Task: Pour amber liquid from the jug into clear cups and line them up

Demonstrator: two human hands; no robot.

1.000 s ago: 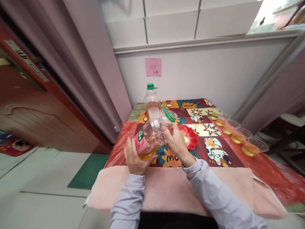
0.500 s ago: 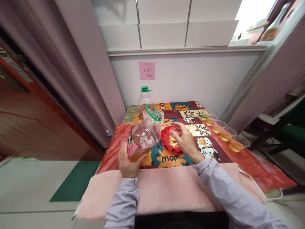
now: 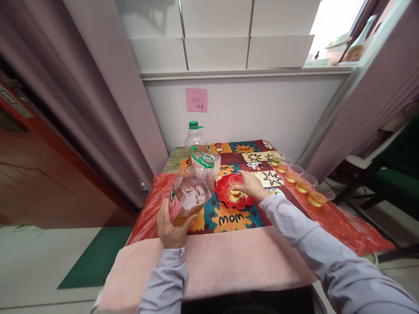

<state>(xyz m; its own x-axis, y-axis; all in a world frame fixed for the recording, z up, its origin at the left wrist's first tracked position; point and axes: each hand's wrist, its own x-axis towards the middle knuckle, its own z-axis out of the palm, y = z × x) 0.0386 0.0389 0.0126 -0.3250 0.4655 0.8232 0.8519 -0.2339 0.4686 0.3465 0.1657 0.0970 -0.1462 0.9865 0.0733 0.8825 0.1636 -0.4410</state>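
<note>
My left hand [image 3: 173,224] is wrapped round the lower side of a big clear plastic jug [image 3: 193,189] with amber liquid in it. The jug leans to the right, its green-ringed mouth [image 3: 207,160] uncapped. My right hand [image 3: 249,185] grips a small clear plastic cup [image 3: 235,179] over a red scalloped dish [image 3: 225,203]. Some yellowish liquid seems to show low in the cup; whether the cup touches the dish I cannot tell. Partly hidden behind the jug is what looks like a stack of clear cups [image 3: 216,165].
A second jug [image 3: 195,141] with a green cap stands at the back. Several cups of yellow liquid [image 3: 303,183] line the table's right side. A patterned mat [image 3: 229,220], red plastic sheeting [image 3: 144,209] and a pink cloth [image 3: 235,257] cover the table. Behind it rises a wall [image 3: 248,109].
The view has turned slightly right. My right hand's fingers have come closer round the small cup, which sits a little lower over the dish. My left hand keeps its hold on the tilted jug.
</note>
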